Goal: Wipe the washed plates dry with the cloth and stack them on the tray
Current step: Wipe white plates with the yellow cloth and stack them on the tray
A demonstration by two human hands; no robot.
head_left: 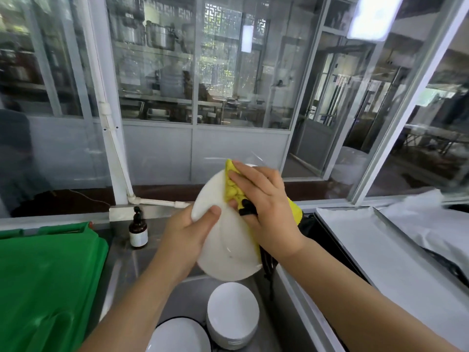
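I hold a white plate [228, 245] tilted up over the sink. My left hand [190, 229] grips its left rim, thumb on the front face. My right hand [264, 207] presses a yellow cloth [232, 188] against the plate's upper right part, fingers spread over the cloth. The cloth has a black edge and hangs down behind the plate. Below, in the steel sink [182, 295], stands a stack of white plates [232, 318] and a white bowl with a dark rim [177, 336]. A tray lined with white paper [375, 252] lies to the right.
A green plastic bin lid [48, 283] fills the left side. A brown pump bottle [138, 228] stands at the sink's back edge. Crumpled white paper [431, 217] lies on the tray's far right. Glass partitions [157, 85] close off the space ahead.
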